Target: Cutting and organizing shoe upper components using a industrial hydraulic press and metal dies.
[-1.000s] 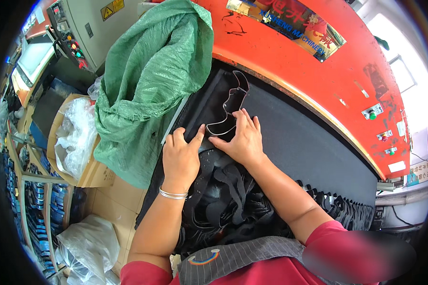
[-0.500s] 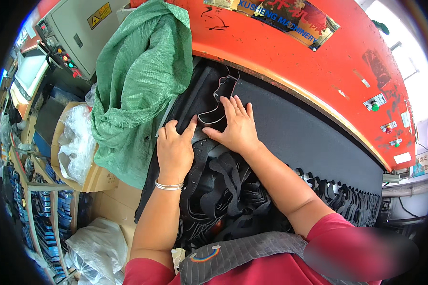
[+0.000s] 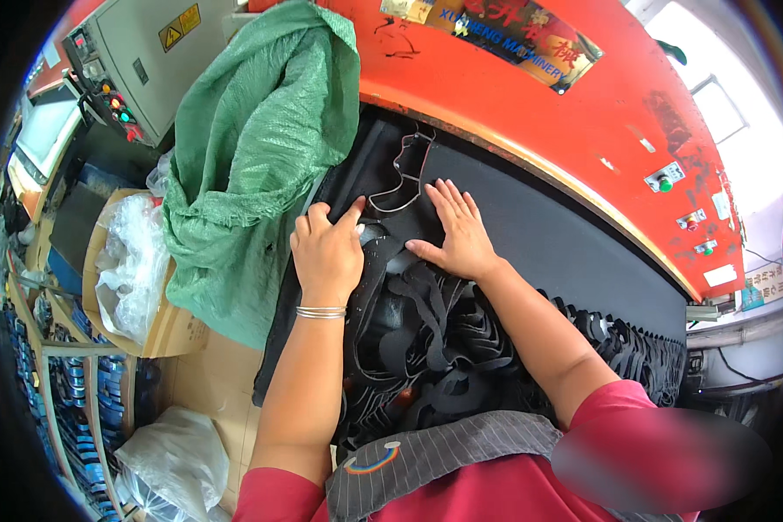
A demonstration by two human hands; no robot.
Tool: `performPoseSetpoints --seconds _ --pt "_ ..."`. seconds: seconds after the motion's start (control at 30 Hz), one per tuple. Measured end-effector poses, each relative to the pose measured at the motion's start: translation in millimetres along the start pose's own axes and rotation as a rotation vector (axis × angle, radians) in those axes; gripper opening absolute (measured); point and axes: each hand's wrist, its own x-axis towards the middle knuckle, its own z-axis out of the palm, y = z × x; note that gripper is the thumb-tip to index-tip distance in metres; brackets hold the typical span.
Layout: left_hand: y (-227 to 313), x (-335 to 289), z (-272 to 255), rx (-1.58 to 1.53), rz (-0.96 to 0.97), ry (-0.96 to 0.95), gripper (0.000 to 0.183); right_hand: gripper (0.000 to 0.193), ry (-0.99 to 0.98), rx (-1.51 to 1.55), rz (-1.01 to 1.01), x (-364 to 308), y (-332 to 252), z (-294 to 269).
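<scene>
A thin metal cutting die (image 3: 410,177), a wavy open outline with a crossbar, stands on the black sheet material (image 3: 531,217). My right hand (image 3: 463,233) lies just right of it, fingers spread and nothing gripped. To the lower left of the die is my left hand (image 3: 326,248), at the sheet's left side. Its index finger points up toward the die's curved end, while the other fingers are bent; I see nothing held in it. Between my forearms hang tangled black offcut strips (image 3: 409,339) with wavy edges.
Beyond the sheet rises an orange machine housing (image 3: 531,130) with buttons on its right. A green woven sack (image 3: 244,174) bulges at the left. Further left stand a cardboard box (image 3: 170,322) with clear plastic, a grey control cabinet (image 3: 148,61) and a shelf rack (image 3: 70,350) of blue-edged pieces.
My right hand has drawn away from the die, to the right and down, and its fingers have left the die's edge. The left hand has shifted only slightly. The view has turned a little.
</scene>
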Motion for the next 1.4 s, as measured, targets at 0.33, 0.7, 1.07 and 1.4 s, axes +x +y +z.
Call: performPoseSetpoints --seconds 0.33,0.7,1.07,1.4 --pt "-20.8 -2.9 7.8 -0.277 0.036 0.120 0.030 0.045 -0.317 -0.019 -0.160 -104.5 -4.6 -37.8" --pt "-14.6 -7.0 5.9 -0.234 0.028 0.138 0.033 0.041 0.006 0.022 -0.307 3.5 9.1 -72.5" --pt "-21.7 -22.1 -3.5 -0.280 0.042 0.136 0.033 0.052 -0.139 -0.360 -0.357 101.4 18.8 -25.5" --pt "-27.7 -39.2 -17.3 -0.346 0.012 0.097 0.039 0.052 -0.206 -0.349 -0.414 63.2 6.6 -44.4"
